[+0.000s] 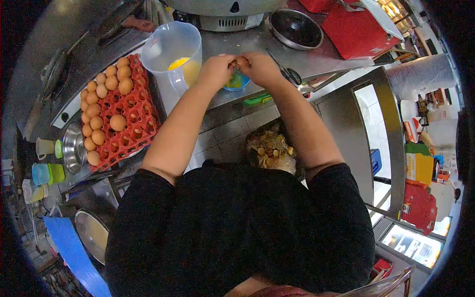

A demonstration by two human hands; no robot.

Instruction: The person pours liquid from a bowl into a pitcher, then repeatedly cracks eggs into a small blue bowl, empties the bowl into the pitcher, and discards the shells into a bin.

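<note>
My left hand (216,71) and my right hand (261,69) meet over a small blue bowl (239,88) at the counter's front edge. Their fingers are closed together around a brown egg (239,63), mostly hidden by them. Something yellowish-green shows inside the bowl. Beside my left hand stands a clear plastic jug (168,42) with yellow egg yolk (178,63) in it. Farther left, a stack of red egg trays (136,106) carries several brown eggs (125,86), mostly along its left and far sides, with one egg apart near the middle.
Scissors (292,75) and a dark round pan (296,29) lie to the right on the steel counter (222,44). A large appliance (225,20) stands behind. Below sits a bin (271,148) with shells and plastic. A metal bowl (74,148) is at left.
</note>
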